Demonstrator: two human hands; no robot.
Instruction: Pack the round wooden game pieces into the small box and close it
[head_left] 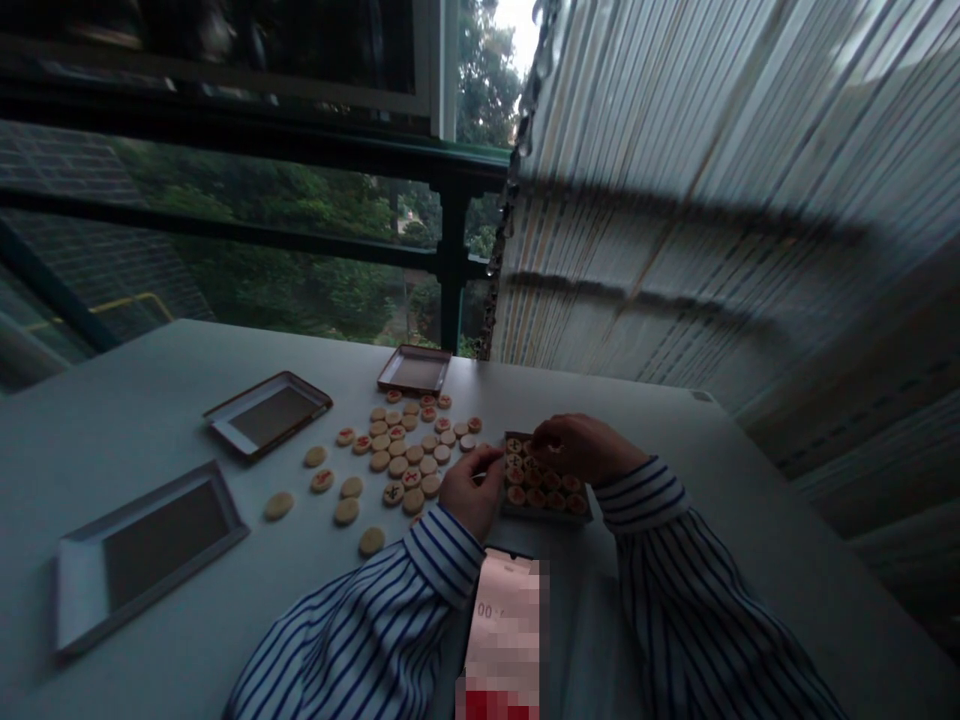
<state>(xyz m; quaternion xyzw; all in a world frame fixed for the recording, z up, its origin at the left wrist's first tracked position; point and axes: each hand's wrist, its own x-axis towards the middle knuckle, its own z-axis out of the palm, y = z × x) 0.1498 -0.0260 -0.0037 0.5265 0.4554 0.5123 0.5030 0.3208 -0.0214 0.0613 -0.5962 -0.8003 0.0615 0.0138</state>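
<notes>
My right hand [586, 446] reaches over a small box [551, 516] in which round xiangqi pieces [535, 497] lie in rows, several with red characters. Its fingers are bent together at the far side of the box and hide part of the rows; what they hold, if anything, is hidden. At the box's left edge is my left hand [472, 492], fingers curled in a pinch, their contents too dark to make out. Loose xiangqi pieces [397, 466] are scattered to the left of it, most blank side up, some showing red or dark characters.
Three shallow trays or lids stand on the white table [247, 620]: a large one [161, 545] at left, a brown-rimmed one [266, 412] behind it, and a smaller one [415, 368] near the back edge. A phone [504, 625] lies between my forearms. A string curtain [675, 200] hangs behind.
</notes>
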